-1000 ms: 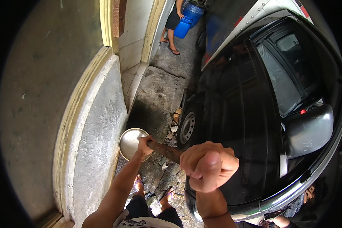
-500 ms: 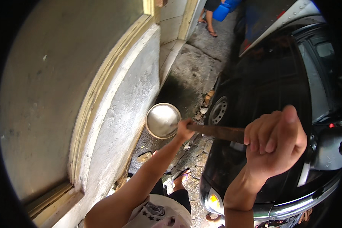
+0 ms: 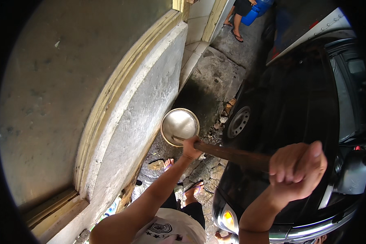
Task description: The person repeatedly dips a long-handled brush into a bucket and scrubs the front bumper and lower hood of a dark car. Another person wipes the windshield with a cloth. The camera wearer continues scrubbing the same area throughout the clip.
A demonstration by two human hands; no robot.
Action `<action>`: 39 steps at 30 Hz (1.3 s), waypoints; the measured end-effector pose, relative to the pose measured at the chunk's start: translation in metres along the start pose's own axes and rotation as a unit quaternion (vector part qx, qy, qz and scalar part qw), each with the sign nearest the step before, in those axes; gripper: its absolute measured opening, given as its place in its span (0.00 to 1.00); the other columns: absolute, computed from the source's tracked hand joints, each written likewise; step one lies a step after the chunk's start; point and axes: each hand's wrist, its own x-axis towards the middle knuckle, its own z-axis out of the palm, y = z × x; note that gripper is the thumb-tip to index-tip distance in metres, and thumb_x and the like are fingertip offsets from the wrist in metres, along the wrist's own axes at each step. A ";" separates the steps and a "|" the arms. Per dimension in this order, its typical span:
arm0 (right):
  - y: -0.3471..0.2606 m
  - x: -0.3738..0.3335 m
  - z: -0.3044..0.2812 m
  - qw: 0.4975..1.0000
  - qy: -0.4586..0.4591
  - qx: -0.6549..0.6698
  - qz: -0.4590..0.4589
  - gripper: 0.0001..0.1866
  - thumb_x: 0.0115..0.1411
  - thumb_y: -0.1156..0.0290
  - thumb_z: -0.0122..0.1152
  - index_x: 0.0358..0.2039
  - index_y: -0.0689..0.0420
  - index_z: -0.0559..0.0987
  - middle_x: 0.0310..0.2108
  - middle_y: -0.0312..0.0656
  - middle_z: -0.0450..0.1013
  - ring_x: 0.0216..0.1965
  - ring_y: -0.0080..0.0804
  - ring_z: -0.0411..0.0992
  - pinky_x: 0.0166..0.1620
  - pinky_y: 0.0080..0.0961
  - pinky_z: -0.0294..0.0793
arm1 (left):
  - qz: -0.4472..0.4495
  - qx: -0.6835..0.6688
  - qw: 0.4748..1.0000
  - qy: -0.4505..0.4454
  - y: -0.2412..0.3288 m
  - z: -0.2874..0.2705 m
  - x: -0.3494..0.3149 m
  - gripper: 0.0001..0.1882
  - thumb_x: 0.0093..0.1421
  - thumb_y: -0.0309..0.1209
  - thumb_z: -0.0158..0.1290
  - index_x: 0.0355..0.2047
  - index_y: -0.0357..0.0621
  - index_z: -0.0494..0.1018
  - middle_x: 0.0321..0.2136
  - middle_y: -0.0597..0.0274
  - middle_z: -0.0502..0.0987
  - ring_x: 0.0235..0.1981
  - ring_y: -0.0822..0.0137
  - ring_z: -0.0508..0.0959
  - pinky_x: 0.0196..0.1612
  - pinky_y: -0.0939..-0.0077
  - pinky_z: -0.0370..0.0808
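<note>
A long brown wooden stick point(image 3: 232, 155) slants from upper right down to a round pot point(image 3: 162, 136) on the ground. Pale, cloudy liquid point(image 3: 182, 124) lies in the pot, and the stick's thin far end reaches in over its near side. My left hand point(image 3: 192, 148) is closed round the stick close to the pot's rim. Higher up, nearer the camera, my right hand point(image 3: 297, 167) has its fingers wrapped over the stick's thick end, thumb pointing up. How deep the stick goes cannot be made out.
A whitewashed wall point(image 3: 130, 105) with a framed window point(image 3: 69, 89) runs along the left. The black vehicle point(image 3: 280, 114) stands close on the right. Stones point(image 3: 227, 110) lie beside its wheel. Farther off, a person's legs point(image 3: 236, 26) show next to a blue container point(image 3: 252, 15).
My right hand has come down. My left hand has moved slightly left and lower, and the stick's far end now shows inside the pot. The whole view has shifted a little.
</note>
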 end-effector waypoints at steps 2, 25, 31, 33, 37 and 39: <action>-0.010 0.005 0.003 0.997 0.039 -0.058 0.008 0.27 0.72 0.70 0.41 0.11 0.54 0.60 0.07 0.40 0.58 0.06 0.23 0.55 0.10 0.22 0.58 | 0.011 -0.022 0.999 -0.021 0.012 0.029 0.002 0.11 0.47 0.34 0.63 0.21 0.42 0.74 0.17 0.50 0.76 0.20 0.53 0.79 0.27 0.64 0.74; -0.010 -0.007 -0.014 0.988 0.076 -0.125 -0.048 0.27 0.73 0.67 0.39 0.12 0.53 0.59 0.08 0.38 0.58 0.06 0.22 0.53 0.10 0.20 0.58 | 0.078 -0.047 0.993 -0.076 0.010 0.058 0.024 0.10 0.50 0.33 0.61 0.21 0.43 0.72 0.16 0.54 0.73 0.18 0.57 0.76 0.24 0.65 0.71; 0.016 -0.038 -0.007 0.993 0.017 -0.020 -0.117 0.24 0.73 0.60 0.42 0.18 0.53 0.64 0.07 0.33 0.61 0.05 0.23 0.61 0.10 0.24 0.69 | 0.187 -0.047 0.967 -0.166 -0.025 0.032 0.075 0.14 0.48 0.40 0.62 0.21 0.46 0.71 0.16 0.52 0.74 0.22 0.46 0.78 0.26 0.57 0.73; 0.021 -0.044 -0.010 0.988 0.025 -0.067 -0.139 0.22 0.72 0.63 0.38 0.18 0.51 0.60 0.09 0.33 0.57 0.05 0.18 0.52 0.07 0.16 0.58 | 0.174 -0.025 0.968 -0.178 -0.033 0.016 0.076 0.14 0.48 0.41 0.62 0.22 0.47 0.72 0.17 0.53 0.75 0.22 0.46 0.78 0.26 0.57 0.73; 0.021 -0.047 -0.016 0.994 0.030 -0.018 -0.099 0.23 0.74 0.62 0.36 0.18 0.52 0.61 0.06 0.32 0.59 0.05 0.20 0.59 0.09 0.19 0.66 | 0.132 -0.004 0.987 -0.089 -0.034 -0.008 0.049 0.11 0.45 0.34 0.62 0.22 0.45 0.72 0.18 0.55 0.76 0.21 0.55 0.79 0.27 0.64 0.74; 0.014 -0.044 -0.018 0.997 0.026 0.032 -0.063 0.22 0.72 0.67 0.35 0.18 0.51 0.60 0.05 0.32 0.56 0.03 0.19 0.54 0.07 0.19 0.61 | 0.089 0.021 0.994 -0.063 -0.025 -0.012 0.025 0.11 0.45 0.34 0.62 0.22 0.44 0.72 0.18 0.54 0.75 0.21 0.54 0.78 0.27 0.63 0.73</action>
